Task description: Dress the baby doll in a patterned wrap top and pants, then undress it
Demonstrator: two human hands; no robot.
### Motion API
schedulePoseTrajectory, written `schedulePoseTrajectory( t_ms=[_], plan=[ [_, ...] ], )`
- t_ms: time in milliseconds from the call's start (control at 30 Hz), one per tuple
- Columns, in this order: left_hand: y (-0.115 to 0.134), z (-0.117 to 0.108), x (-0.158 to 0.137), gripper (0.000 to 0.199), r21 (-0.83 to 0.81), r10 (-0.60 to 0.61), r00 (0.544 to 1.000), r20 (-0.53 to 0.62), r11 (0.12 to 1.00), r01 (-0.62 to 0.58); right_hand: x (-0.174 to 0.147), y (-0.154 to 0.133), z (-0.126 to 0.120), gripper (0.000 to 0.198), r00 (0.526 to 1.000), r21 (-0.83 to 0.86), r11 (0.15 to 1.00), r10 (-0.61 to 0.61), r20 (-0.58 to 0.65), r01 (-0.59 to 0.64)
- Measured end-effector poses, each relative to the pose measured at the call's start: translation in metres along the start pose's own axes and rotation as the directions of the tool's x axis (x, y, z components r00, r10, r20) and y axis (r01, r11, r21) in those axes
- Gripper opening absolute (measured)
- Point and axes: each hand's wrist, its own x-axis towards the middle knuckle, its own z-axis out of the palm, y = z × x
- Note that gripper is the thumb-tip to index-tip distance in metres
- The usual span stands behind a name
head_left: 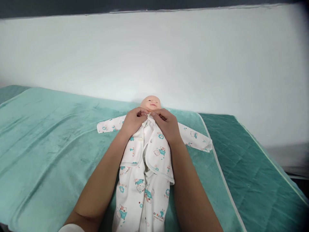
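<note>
A baby doll [151,102] lies on its back, its head toward the wall. It wears a white printed baby jacket [158,151] with long sleeves spread out to both sides, and matching printed pants [142,196]. The jacket's front hangs apart below the collar, showing snap buttons along its edges. At the neckline, my left hand [135,120] pinches the collar edge on the left. My right hand [167,124] pinches the collar on the right, fingertips close to the left ones. Both hands partly cover the doll's neck and shoulders.
A light green plush blanket [55,138] with wrinkles lies under the doll. Beneath it, a darker green quilted cover [241,167] shows at the right, its edge dropping off at far right. A white wall [154,54] stands directly behind the doll's head.
</note>
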Motion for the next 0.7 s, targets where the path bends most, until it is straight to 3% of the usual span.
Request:
schedulePoseTrajectory(
  t_ms=[333, 567, 700],
  plan=[
    [-0.001, 0.001, 0.000, 0.007, 0.005, 0.052, 0.997, -0.058, 0.999, -0.051, -0.001, -0.001, 0.001, 0.026, 0.990, 0.002, 0.995, 0.096, -0.104, -0.096],
    [0.002, -0.002, -0.019, 0.009, 0.069, 0.142, 0.967, -0.209, 0.989, -0.130, -0.017, -0.015, 0.002, 0.019, 0.999, -0.114, 0.993, -0.045, -0.029, 0.042],
    [0.002, -0.003, -0.038, 0.013, 0.123, 0.172, 0.964, -0.204, 0.981, -0.149, -0.040, -0.022, 0.004, 0.024, 0.997, -0.197, 0.977, -0.080, 0.011, 0.081]
  ],
)
